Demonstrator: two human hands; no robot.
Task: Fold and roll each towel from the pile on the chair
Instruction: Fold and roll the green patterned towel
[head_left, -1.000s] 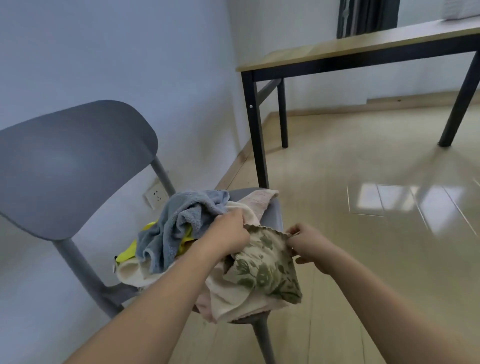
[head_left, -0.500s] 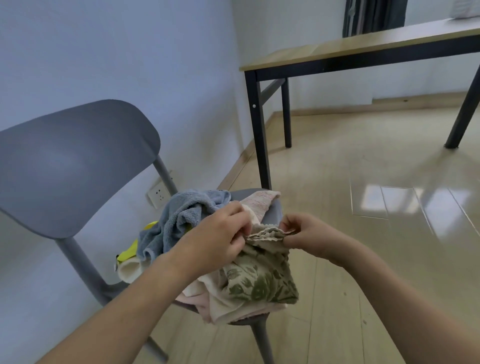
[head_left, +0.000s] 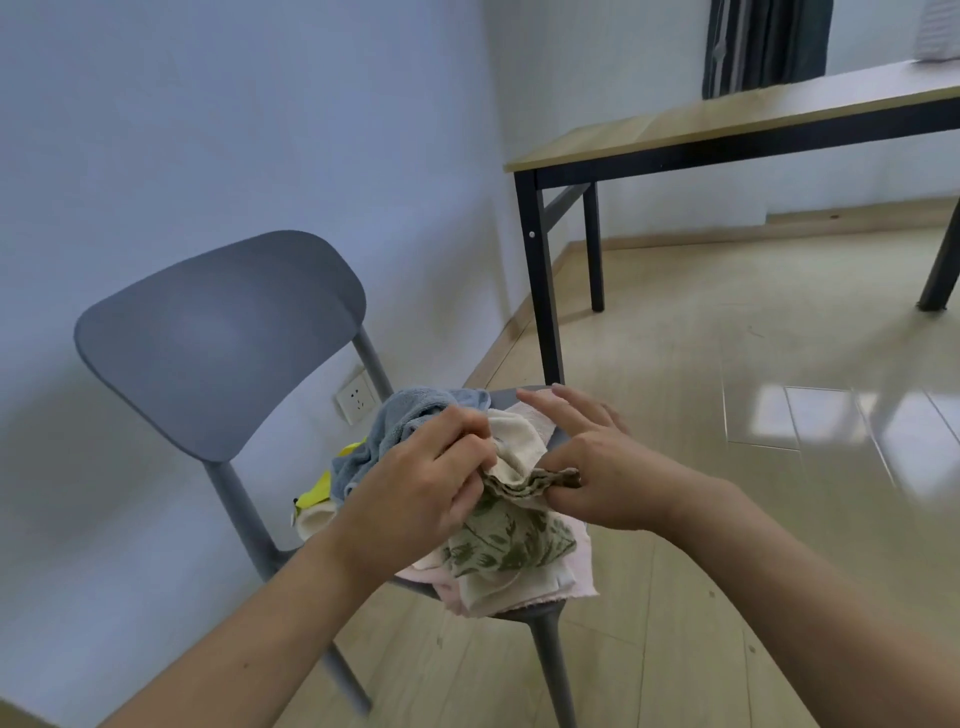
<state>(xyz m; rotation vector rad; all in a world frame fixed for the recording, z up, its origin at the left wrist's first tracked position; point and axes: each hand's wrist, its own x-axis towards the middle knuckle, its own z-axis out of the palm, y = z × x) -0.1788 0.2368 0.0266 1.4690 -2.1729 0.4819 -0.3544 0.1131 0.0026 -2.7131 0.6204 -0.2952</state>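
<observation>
No writing is readable anywhere. At centre frame the grey chair (head_left: 218, 343) carries the towel pile (head_left: 415, 431). The left hand (head_left: 421, 499) is closed, pinching the leaf-print towel (head_left: 511, 540) by its bunched top edge; the right hand (head_left: 592, 467) pinches the same edge (its other fingers now splayed, curled half a second ago).
</observation>
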